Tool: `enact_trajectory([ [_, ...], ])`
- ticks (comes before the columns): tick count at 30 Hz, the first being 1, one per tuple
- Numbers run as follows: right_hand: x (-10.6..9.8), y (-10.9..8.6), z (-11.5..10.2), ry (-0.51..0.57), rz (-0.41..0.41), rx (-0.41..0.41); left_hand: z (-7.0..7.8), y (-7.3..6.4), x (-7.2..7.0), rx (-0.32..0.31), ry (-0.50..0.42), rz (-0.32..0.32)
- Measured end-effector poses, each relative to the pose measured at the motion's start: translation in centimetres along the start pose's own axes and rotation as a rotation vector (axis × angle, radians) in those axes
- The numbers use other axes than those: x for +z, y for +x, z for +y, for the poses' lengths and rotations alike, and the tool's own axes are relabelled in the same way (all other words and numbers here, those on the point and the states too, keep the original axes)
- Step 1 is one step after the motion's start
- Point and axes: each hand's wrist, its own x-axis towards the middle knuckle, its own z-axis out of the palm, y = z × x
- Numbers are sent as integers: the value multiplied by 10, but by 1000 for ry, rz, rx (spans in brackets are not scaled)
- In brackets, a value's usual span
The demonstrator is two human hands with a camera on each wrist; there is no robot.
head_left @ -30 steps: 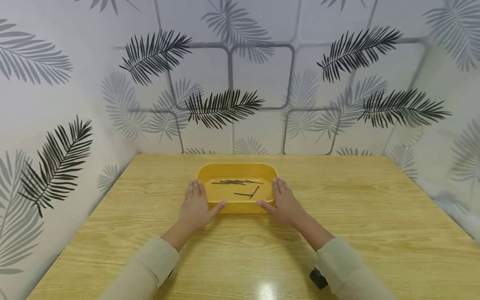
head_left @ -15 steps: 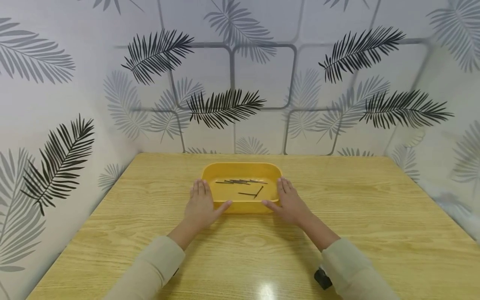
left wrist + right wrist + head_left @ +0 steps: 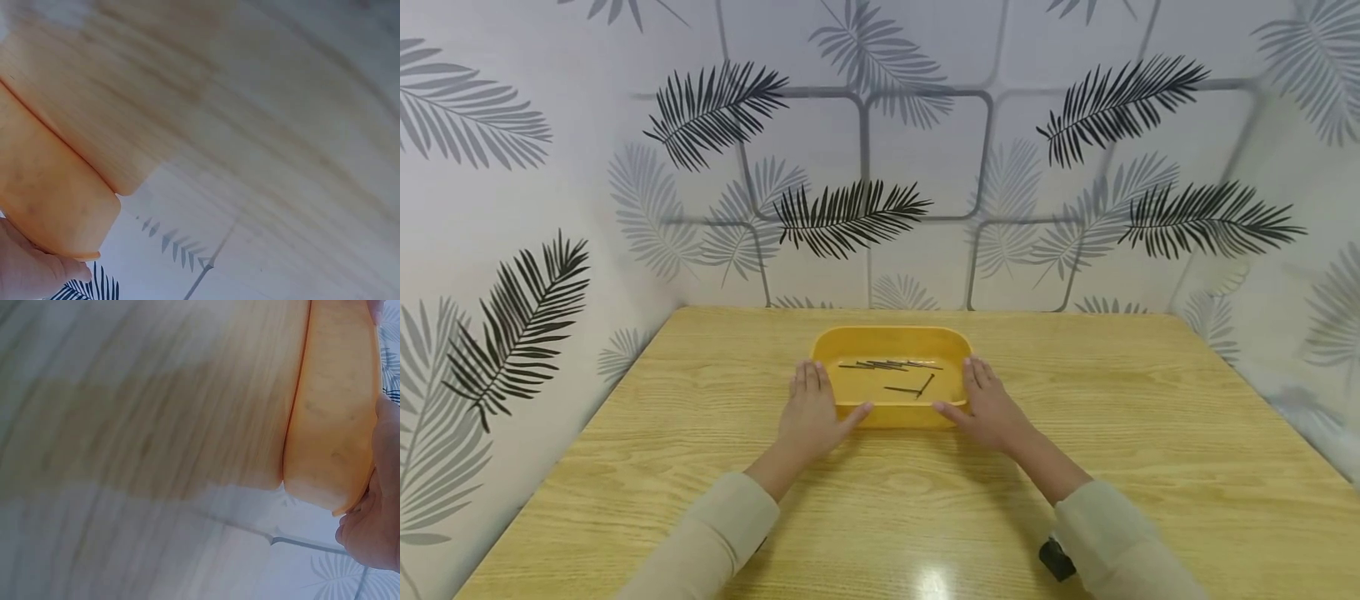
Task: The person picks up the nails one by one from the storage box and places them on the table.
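Left hand, grip half-spread, holds one end of a yellow, rounded-rectangular plastic tray | right hand, grip likewise, holds the other, thumbs at near rim | slender dark metal nails lie inside | tray on pale wood-grain counter

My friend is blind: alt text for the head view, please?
A person's left grip and right grip hold opposite ends of a yellow tray with dark nails or screws inside, on a wooden table before a leaf-patterned wall.
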Motion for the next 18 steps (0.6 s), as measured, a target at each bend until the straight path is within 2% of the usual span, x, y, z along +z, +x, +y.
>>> enact_trajectory([
  [18, -4, -7, 12, 13, 6, 1, 14, 2, 2, 5, 3, -7],
])
